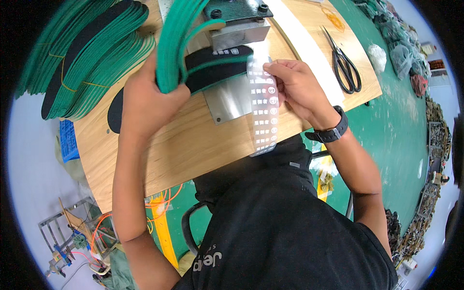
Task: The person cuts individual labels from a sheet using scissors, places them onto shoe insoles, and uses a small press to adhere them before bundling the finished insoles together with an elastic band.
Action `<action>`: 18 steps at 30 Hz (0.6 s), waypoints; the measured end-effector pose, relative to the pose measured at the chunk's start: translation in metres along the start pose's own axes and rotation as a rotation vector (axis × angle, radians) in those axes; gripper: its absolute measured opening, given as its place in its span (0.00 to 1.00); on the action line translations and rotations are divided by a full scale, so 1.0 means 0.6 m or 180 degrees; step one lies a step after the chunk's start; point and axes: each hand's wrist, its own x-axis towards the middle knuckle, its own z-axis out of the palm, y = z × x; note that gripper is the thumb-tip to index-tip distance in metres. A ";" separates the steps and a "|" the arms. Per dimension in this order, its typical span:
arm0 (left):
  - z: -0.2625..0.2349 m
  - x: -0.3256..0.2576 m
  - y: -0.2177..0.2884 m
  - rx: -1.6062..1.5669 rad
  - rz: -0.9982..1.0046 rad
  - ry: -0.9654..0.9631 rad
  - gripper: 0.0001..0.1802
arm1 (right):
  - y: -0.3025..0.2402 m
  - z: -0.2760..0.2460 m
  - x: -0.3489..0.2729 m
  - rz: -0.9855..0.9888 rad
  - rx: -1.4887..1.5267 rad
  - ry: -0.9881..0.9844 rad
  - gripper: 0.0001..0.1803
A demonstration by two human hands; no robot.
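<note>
My left hand (153,104) is closed round a thick stack of green insoles (170,53) held upright. Below and beside that stack, black insoles with green edges (217,75) lie on the metal plate (229,101) of a small press (241,31). One of them bears a white print near the press head. My right hand (302,87) pinches the upper part of a clear strip of white printed transfers (265,113) between thumb and fingers. The strip hangs down over the table's front edge, and its upper end is by the toe of the insole.
Banded bundles of green and black insoles (92,63) cover the table's left end. Black-handled scissors (345,70) and orange rubber bands (333,20) lie to the right, beside a long white strip (309,43). A blue crate (68,140) stands below the left edge.
</note>
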 end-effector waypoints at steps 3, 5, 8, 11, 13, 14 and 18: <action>-0.017 0.006 -0.042 -0.1042 0.0113 0.0596 0.15 | -0.025 0.016 0.007 0.0180 -0.0171 -0.0173 0.12; -0.019 -0.001 -0.042 -0.1331 0.0110 0.0780 0.12 | -0.025 0.029 0.022 0.0295 -0.0451 -0.0286 0.13; -0.021 0.004 -0.064 -0.1372 0.0264 0.0756 0.11 | -0.024 0.033 0.030 0.0372 -0.0669 -0.0237 0.14; -0.022 0.003 -0.059 -0.1453 0.0255 0.0676 0.10 | -0.021 0.033 0.029 0.0377 -0.0787 -0.0195 0.15; -0.019 0.000 -0.054 -0.1458 0.0263 0.0816 0.10 | -0.019 0.033 0.027 0.0339 -0.0815 -0.0233 0.15; -0.017 0.000 -0.053 -0.1464 0.0271 0.0878 0.09 | -0.018 0.033 0.026 0.0324 -0.0819 -0.0231 0.15; -0.018 -0.001 -0.057 -0.1345 0.0223 0.0829 0.10 | -0.016 0.032 0.027 0.0328 -0.0798 -0.0218 0.16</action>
